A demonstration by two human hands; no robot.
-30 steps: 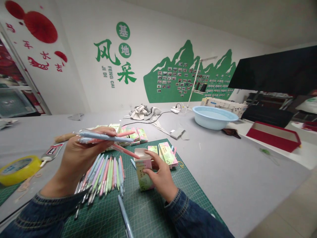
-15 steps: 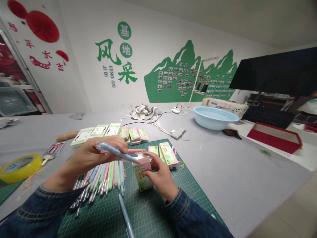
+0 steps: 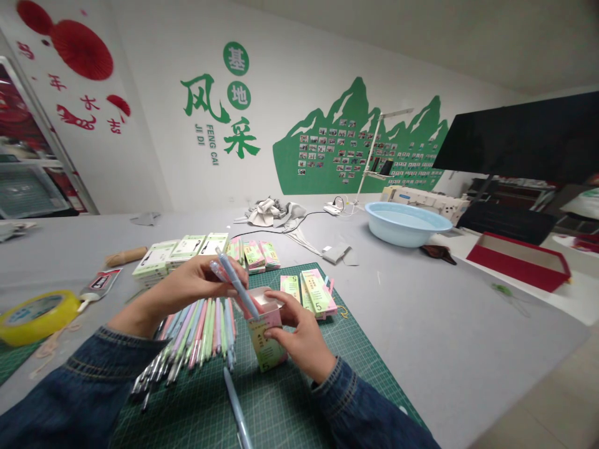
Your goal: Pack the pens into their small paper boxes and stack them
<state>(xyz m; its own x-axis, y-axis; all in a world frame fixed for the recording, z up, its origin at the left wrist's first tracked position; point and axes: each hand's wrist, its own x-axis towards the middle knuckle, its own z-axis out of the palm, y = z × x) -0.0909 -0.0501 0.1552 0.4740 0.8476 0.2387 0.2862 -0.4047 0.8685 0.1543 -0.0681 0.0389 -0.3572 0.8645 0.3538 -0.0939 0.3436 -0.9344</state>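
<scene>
Between the fingers of my left hand [image 3: 210,274] are a few pens [image 3: 239,288], blue and pink, slanting down with their lower ends in the mouth of a small box. My right hand [image 3: 302,327] grips that pink-and-green pen box [image 3: 266,343] by its side, its top flap open, tilted slightly over the green cutting mat [image 3: 337,374]. Below my left wrist lies a spread pile of pastel pens [image 3: 196,333]. One blue pen [image 3: 238,408] rests apart on the mat, nearer to me.
Pink-and-green boxes [image 3: 318,292] lie beyond my right hand. White-and-green boxes [image 3: 159,259] are stacked behind the pens. Yellow tape [image 3: 40,317] and a glue tube [image 3: 100,284] lie left. A blue basin [image 3: 407,224] and red box [image 3: 519,262] stand right.
The pens in my left hand have turned from nearly flat to a steeper slant, their lower ends now at the box opening. The box has shifted slightly left and tilted.
</scene>
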